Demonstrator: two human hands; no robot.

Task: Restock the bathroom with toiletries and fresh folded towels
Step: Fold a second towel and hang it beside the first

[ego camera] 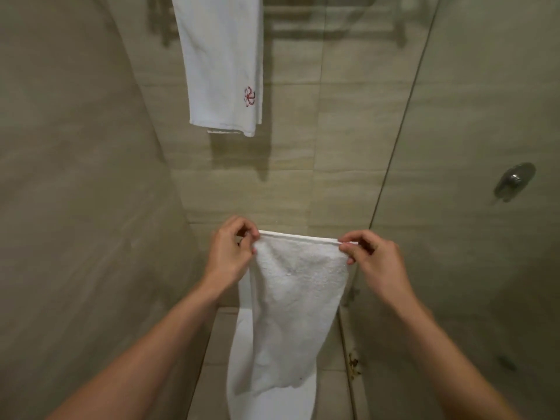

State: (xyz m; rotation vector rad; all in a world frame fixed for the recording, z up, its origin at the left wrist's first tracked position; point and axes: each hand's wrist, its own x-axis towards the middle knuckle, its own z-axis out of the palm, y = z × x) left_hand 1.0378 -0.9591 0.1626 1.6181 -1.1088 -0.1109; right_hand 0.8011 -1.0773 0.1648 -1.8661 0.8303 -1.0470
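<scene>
A small white terry towel (298, 286) hangs stretched between my two hands in front of the tiled wall. My left hand (230, 250) pinches its top left corner and my right hand (371, 259) pinches its top right corner, so the upper hem is taut and level. The rest of the cloth drops straight down. Higher on the wall a longer white towel (222, 65) with a red embroidered emblem hangs from a metal rack (330, 22).
A white toilet (239, 383) stands below, mostly hidden behind the held towel. A glass shower panel (454, 147) stands on the right with a round metal fitting (514, 179) behind it. Beige tiled walls close in on the left and ahead.
</scene>
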